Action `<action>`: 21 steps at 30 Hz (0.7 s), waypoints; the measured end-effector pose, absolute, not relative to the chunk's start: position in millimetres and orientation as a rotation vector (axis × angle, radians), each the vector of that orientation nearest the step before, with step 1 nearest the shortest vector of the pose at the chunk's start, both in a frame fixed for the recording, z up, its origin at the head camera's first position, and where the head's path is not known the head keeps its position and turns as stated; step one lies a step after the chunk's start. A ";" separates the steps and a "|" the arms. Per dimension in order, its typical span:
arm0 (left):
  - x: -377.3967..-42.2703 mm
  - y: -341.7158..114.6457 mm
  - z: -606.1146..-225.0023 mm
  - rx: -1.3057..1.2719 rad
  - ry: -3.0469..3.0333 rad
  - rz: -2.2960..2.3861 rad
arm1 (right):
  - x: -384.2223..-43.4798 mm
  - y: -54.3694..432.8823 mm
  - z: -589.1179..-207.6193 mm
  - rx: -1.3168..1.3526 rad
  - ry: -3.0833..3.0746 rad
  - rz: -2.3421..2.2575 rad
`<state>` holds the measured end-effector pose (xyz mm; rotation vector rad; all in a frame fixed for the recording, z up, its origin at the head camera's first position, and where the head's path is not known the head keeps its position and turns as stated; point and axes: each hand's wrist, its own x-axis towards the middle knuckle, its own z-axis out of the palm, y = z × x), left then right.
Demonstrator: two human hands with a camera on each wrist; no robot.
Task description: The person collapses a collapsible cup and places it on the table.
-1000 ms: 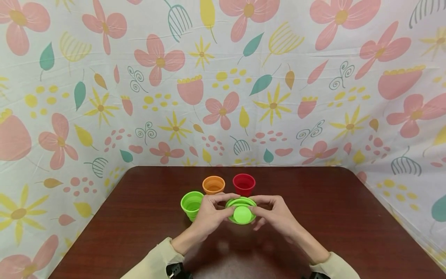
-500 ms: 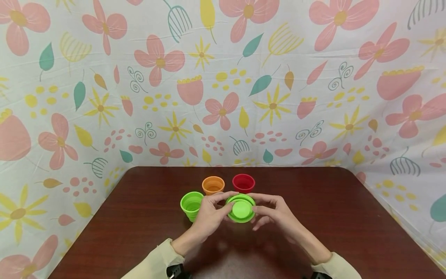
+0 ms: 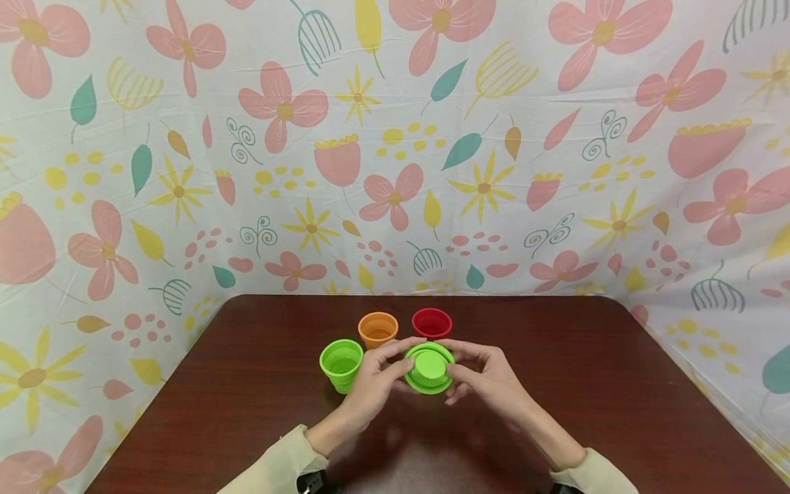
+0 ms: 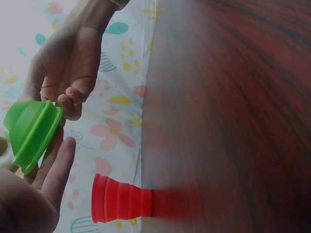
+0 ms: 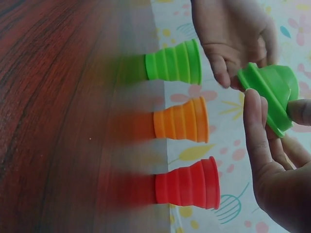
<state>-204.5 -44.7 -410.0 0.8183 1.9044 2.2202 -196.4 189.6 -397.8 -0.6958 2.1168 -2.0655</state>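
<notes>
Between both hands, above the table, is a green collapsible cup (image 3: 428, 368), partly folded, its round base facing the head camera. My left hand (image 3: 375, 374) grips its left side, thumb on the near face and fingers behind the rim. On the opposite side my right hand (image 3: 489, 379) pinches it the same way. In the right wrist view the folded green cup (image 5: 272, 94) is seen from the side, its wall bulging out from the rim. A second green cup (image 3: 341, 363), extended and upright, stands just left of my left hand.
An orange cup (image 3: 378, 328) and a red cup (image 3: 432, 322) stand upright behind the hands, their lower parts partly hidden. All rest on a dark brown wooden table (image 3: 586, 370). A flower-print cloth (image 3: 395, 137) hangs behind it.
The held green cup has turned and tilted slightly between the fingers, its base facing the camera more fully than a second ago. Both hands stay nearly in place; the standing cups are unmoved.
</notes>
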 end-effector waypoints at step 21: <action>-203.5 -44.8 -410.7 0.914 2.031 2.200 | -195.4 187.0 -396.3 -0.712 2.127 -2.047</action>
